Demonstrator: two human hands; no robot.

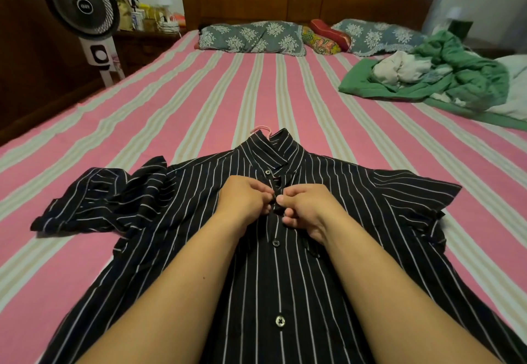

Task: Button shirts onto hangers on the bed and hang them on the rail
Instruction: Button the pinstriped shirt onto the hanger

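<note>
The shirt (pixel 285 221) lies flat, front up, on the near bed (pixel 199 92) over a hanger (pixel 261 128), so both hands, left (pixel 242 201) and right (pixel 306 206), can pinch its placket to fasten a button.

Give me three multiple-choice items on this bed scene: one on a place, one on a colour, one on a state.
1. Where does the green blanket lie on the bed?
A. far right side
B. under the shirt
C. on the left edge

2. What colour is the hanger hook poking out of the collar?
A. blue
B. pink
C. black

3. What are the left hand and right hand doing?
A. resting flat on the sheet
B. lifting a pillow
C. pinching the placket of the striped shirt at a button

Answers: 1 A, it is bunched by the right pillow; 2 B, a pink loop shows above the collar; 3 C, both sets of fingertips meet at the front opening.
</note>
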